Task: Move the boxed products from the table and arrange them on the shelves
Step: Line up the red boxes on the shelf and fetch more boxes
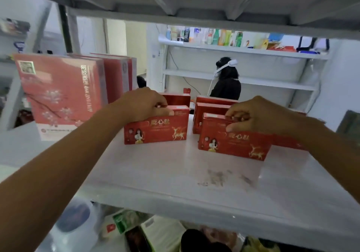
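Left hand (145, 103) grips glossy red carton (155, 128); right hand (259, 115) grips another red carton (232, 144), both upright on the white shelf (175, 183).

Past the gap between left hand (144, 103) and right hand (259, 115): person (226, 85) in dark top, white headset (231, 63). Higher up, beyond right hand: bottles (214, 36) in a row on far rack (243, 50). Well below left hand: white tub (78, 218), blurred; green packet (124, 219) just beside it.

place: shop | signs: white shelves (175, 173), identical boxed products (155, 130) in rows, bottles (215, 36) lined behind
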